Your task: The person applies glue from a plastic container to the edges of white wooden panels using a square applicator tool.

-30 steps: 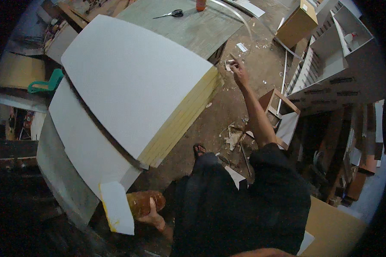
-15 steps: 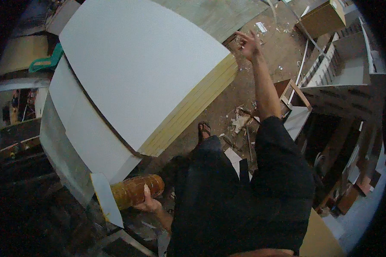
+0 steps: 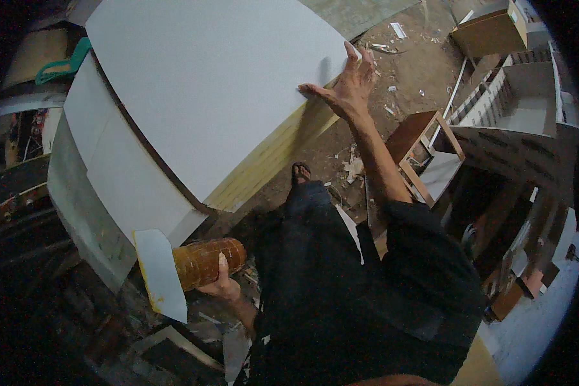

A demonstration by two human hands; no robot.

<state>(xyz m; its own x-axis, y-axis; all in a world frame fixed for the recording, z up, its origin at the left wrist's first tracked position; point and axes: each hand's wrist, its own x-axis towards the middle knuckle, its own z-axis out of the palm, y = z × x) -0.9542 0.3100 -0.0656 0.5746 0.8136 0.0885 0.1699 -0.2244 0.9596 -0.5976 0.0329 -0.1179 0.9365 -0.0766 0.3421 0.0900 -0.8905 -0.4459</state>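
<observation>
My left hand is wrapped round an amber-brown cylindrical container, held on its side at the lower left. A flat white piece with yellow smears along its edge sits at the container's left end; whether it is fixed there I cannot tell. Fingers spread, my right hand is at the right corner of a stack of white boards. Its thumb reaches over the top board's edge; whether it touches I cannot tell. Yellowish layered edges show on the stack's near side.
Beneath the stack lie more white panels. A green plastic item is at the far left. A wooden drawer-like frame, a brown box and an open white cabinet stand on the right. Scraps litter the floor.
My right hand has come from beyond the stack's right corner in over its edge, with the thumb now spread leftward. My left hand still grips the container; the view has shifted slightly.
</observation>
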